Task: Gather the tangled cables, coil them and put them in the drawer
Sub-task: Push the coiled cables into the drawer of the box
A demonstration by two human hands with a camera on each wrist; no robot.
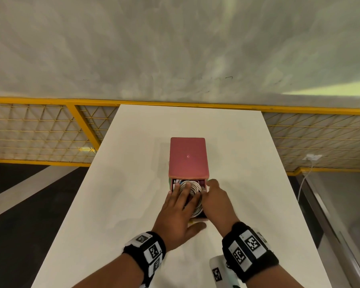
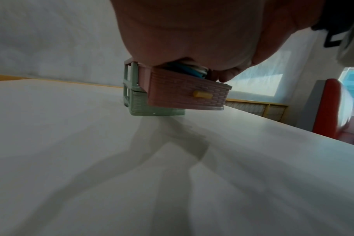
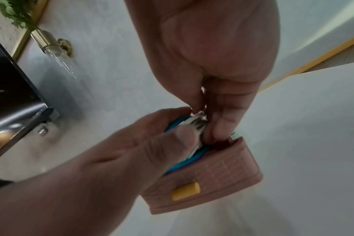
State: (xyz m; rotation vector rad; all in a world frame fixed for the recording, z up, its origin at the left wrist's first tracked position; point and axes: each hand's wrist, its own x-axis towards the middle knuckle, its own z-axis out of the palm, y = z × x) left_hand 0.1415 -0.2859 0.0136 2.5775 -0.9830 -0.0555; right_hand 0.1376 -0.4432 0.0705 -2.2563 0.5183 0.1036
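Note:
A small pink drawer cabinet (image 1: 188, 156) stands mid-table, its top drawer (image 1: 198, 220) pulled out toward me. Inside lies a coiled white cable (image 1: 193, 187) on top of a blue cable (image 3: 184, 162). My left hand (image 1: 178, 206) lies flat over the coil with its fingers straight, pressing it down. My right hand (image 1: 214, 196) is at the drawer's right side and pinches the edge of the white coil (image 3: 196, 123). The left wrist view shows the pink drawer (image 2: 186, 94) with its yellow handle (image 2: 202, 94). A green drawer (image 2: 137, 102) sits below it.
The white table (image 1: 133, 204) ends at a yellow mesh railing (image 1: 40, 129) behind. A white tagged device (image 1: 220, 271) lies by my right wrist. Off the table's right side a white charger (image 1: 312, 157) hangs with its cord.

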